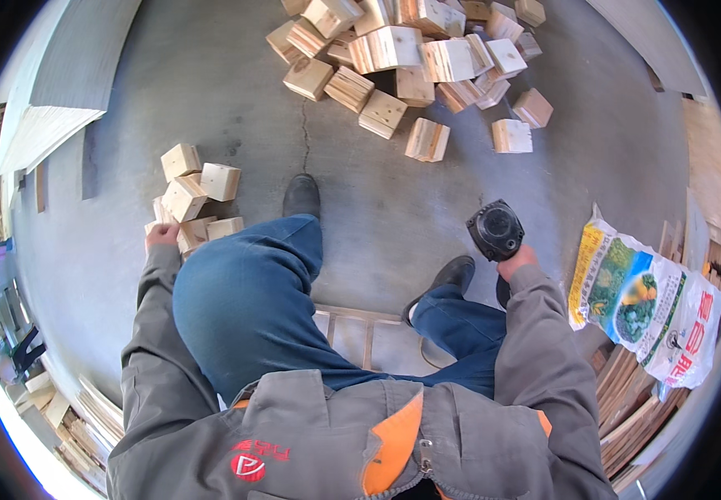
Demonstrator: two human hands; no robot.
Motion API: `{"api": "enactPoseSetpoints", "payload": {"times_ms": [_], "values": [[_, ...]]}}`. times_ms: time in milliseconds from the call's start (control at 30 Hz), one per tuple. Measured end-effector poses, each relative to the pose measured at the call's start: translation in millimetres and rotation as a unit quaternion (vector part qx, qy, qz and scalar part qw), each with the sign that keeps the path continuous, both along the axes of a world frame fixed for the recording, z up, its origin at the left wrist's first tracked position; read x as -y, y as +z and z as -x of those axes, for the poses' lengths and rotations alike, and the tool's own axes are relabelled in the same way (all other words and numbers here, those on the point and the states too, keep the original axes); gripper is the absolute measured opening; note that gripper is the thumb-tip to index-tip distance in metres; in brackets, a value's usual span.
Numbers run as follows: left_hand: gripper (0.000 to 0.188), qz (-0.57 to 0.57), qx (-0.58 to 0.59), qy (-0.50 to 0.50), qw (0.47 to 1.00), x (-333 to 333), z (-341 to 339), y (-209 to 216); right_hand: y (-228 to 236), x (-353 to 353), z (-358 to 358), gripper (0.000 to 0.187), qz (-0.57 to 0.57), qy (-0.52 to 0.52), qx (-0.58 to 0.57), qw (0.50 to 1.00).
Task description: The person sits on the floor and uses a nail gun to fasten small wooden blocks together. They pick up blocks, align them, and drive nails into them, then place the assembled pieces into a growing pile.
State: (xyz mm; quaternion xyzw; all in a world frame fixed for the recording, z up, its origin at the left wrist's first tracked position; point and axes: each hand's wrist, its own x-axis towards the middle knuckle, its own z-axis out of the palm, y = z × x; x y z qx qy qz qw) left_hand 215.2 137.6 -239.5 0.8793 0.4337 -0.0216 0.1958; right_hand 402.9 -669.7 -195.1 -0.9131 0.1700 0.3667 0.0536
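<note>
The right hand [517,260] is wrapping its grip tight around a black nail gun [495,230], which is hanging at about three o'clock beside the right knee. The left hand [161,236] is resting on a small stack of wooden blocks [195,193] at nine o'clock; whether its grip is closing on one I cannot tell. A white printed sack [648,302] with a yellow edge and green pictures is lying at four o'clock on stacked slats [631,408]. A bigger heap of blocks [415,58] is sprawling at twelve o'clock on the concrete floor [235,92]. A wooden frame [360,333] is lying under the legs.
</note>
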Motion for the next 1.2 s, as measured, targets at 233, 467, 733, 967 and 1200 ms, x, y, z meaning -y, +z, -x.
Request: {"api": "enactPoseSetpoints", "payload": {"times_ms": [233, 467, 733, 967, 1200], "values": [[0.05, -0.11, 0.122, -0.018, 0.986, -67, -121, 61, -6, 7, 0, 0.03, -0.014, -0.002, 0.0, 1.0], [0.093, 0.046, 0.287, -0.001, 0.957, -57, -180, 68, -15, 17, -2, 0.031, 0.001, 0.012, 0.0, 1.0], [0.081, 0.053, 0.139, -0.042, 0.988, 18, -139, 10, 4, 2, -5, 0.029, -0.003, 0.001, -0.012, 1.0], [0.071, 0.061, 0.072, -0.127, 0.987, 10, -164, 15, 20, -15, -10, 0.033, 0.008, -0.015, -0.002, 1.0], [0.07, 0.061, 0.006, -0.392, 0.918, 152, -285, 95, 14, -2, -6, 0.03, 0.015, -0.004, -0.015, 1.0]]}}
